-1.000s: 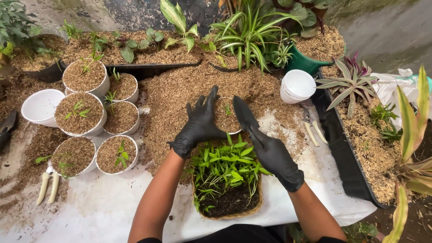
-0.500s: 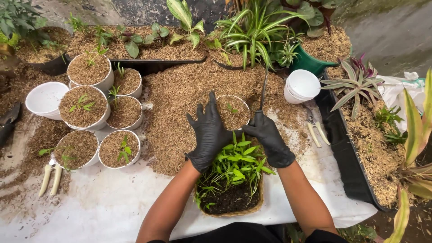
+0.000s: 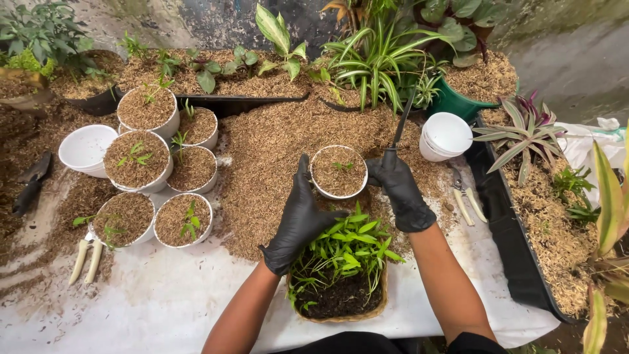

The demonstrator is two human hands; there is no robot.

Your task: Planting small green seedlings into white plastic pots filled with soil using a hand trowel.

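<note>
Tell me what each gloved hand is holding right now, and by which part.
The right hand grips a dark trowel by its handle, blade up. The left hand holds nothing; its fingers rest against the side of the small white pot.

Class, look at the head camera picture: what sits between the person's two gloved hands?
In the head view, a small white pot filled with husk mix and holding a tiny seedling sits between the left hand and the right hand, which grips a dark tool.
</note>
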